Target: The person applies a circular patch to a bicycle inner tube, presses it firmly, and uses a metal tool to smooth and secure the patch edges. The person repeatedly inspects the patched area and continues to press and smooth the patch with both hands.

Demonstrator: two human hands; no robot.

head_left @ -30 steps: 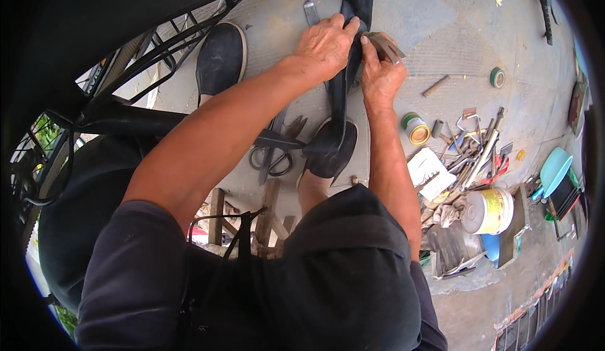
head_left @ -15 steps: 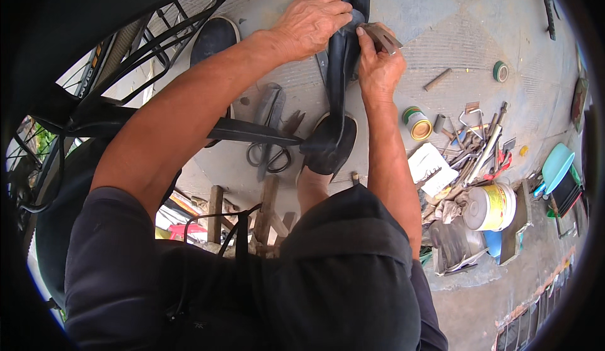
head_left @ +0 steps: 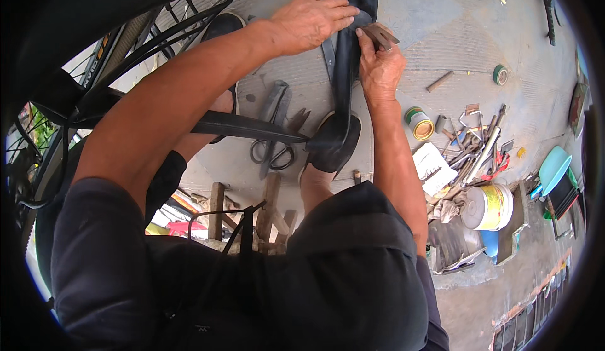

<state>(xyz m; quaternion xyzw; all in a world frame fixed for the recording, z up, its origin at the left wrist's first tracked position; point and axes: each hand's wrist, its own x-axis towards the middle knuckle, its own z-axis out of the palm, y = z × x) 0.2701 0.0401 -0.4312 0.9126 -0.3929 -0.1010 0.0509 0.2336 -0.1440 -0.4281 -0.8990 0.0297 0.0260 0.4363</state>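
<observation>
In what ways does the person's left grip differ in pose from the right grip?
The left grip is stretched out nearly flat, while the right grip is curled. The right grip holds a forked metal tool; the left grip shows nothing held. The left grip points toward the picture's right, but the right grip points away from the person. Both are bare and close to the same black tube.

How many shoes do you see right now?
2, both partly covered: one dark shoe at upper left, behind the left forearm; the other dark shoe near the centre, beneath the black tube. Any others hidden, I cannot tell.
</observation>
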